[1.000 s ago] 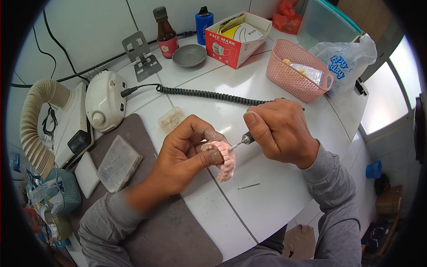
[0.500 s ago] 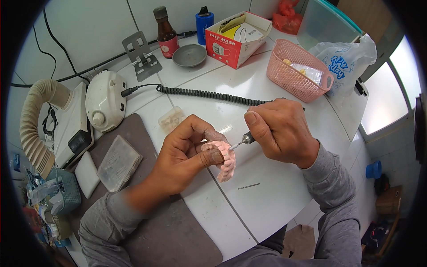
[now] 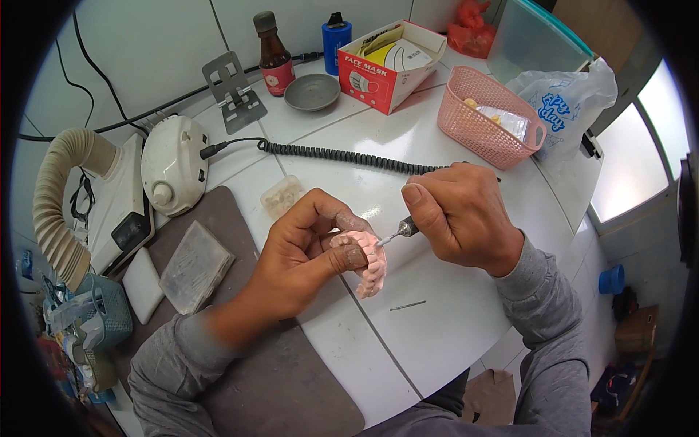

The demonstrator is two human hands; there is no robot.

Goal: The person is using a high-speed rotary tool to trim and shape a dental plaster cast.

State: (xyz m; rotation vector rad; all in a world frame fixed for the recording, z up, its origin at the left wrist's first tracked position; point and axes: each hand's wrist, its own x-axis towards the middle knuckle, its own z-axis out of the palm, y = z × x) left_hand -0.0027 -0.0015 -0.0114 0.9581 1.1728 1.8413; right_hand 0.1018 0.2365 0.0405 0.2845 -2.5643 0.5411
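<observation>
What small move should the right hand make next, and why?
Probably a slight slide of the handpiece along the pink dental model: the right hand has its tip at or very near the teeth, and the left hand grips the model between thumb and fingers.

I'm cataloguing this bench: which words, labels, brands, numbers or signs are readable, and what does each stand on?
Wording is left uncopied here; only its place is given.
Open red-and-white box: readable white capitals on the red front.
Plastic bag: rounded blue lettering, only partly readable.
Brown bottle: print on its red label is too small to read.
</observation>
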